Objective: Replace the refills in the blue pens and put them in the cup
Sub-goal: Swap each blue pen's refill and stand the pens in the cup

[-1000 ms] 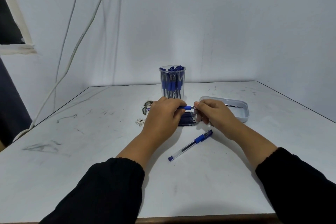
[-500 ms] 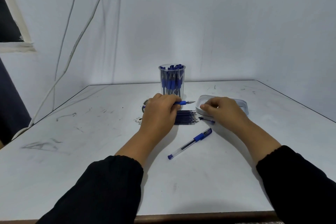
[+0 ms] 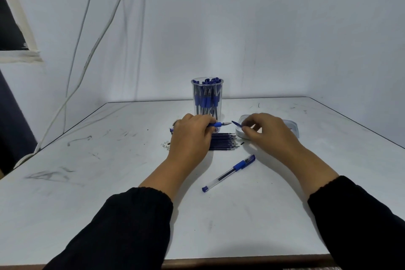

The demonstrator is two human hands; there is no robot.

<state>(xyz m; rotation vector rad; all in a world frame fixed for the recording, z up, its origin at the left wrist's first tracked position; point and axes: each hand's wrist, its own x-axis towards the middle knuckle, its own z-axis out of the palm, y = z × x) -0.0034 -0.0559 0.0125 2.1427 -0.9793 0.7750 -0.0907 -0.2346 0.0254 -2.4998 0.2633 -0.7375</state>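
At centre of the scuffed white table (image 3: pixel 109 182), the left hand (image 3: pixel 190 136) grips a blue pen (image 3: pixel 218 125) with curled fingers. This pen is uncapped, lies level, and shows a ribbed blue grip and a metal tip pointing right. The right hand (image 3: pixel 265 131) pinches a small blue pen cap (image 3: pixel 236 124) between thumb and fingertips, just right of the tip and apart from it. Beneath the hands lies a flat row of thin dark refills (image 3: pixel 223 141). Behind them stands a clear cylindrical plastic cup (image 3: pixel 207 98), filled with upright blue pens. A shallow translucent tray (image 3: pixel 293 129) with rounded corners sits under the right hand. Nearer the person, a second capped pen (image 3: pixel 229 172) with a clear barrel lies diagonally on the table.
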